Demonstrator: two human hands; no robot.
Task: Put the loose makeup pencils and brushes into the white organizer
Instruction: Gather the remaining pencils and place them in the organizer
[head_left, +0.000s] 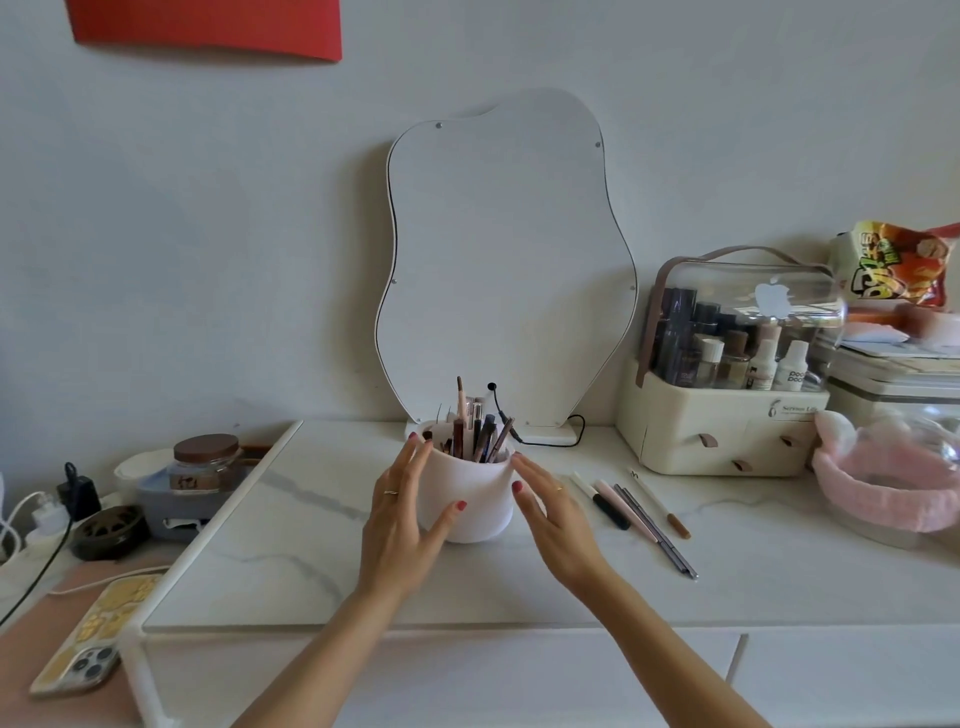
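Observation:
A white cup-shaped organizer (475, 496) stands upright on the marble tabletop in front of the mirror, with several pencils and brushes (478, 431) sticking out of it. My left hand (408, 512) rests against its left side, fingers spread and thumb on its front. My right hand (550, 512) is at its right side with straight fingers, touching the wall or just off it. Several loose makeup pencils (631, 512) lie flat on the tabletop to the right of my right hand, angled toward the front right.
A wavy-edged mirror (506, 260) with a black cable leans at the back. A cream cosmetics box (727, 389) with a clear lid stands at the right, a pink headband (883, 483) beside it. At left are a brown-lidded jar (205, 462), chargers and a phone (98, 634).

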